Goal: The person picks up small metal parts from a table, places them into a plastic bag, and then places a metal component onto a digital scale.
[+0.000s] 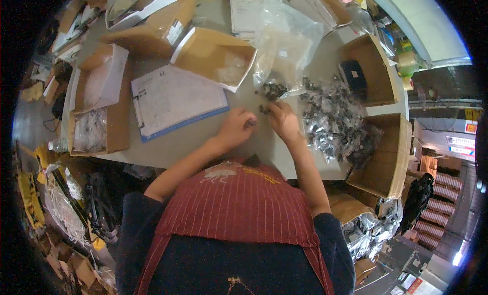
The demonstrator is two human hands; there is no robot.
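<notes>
My left hand (237,127) rests on the grey table (213,142) with its fingers curled around a small dark part (251,123). Close beside it, my right hand (282,119) pinches at tiny dark parts near its fingertips. Just beyond both hands lies a small heap of dark parts (273,90) spilling from a large clear plastic bag (284,41). To the right of my right hand spreads a pile of small filled clear packets (333,119).
A clipboard with a printed sheet (175,99) lies to the left. Open cardboard boxes stand around: one behind the clipboard (216,56), two at the left (99,99), two at the right (384,152). More packets fill a bin (373,226) below the table edge.
</notes>
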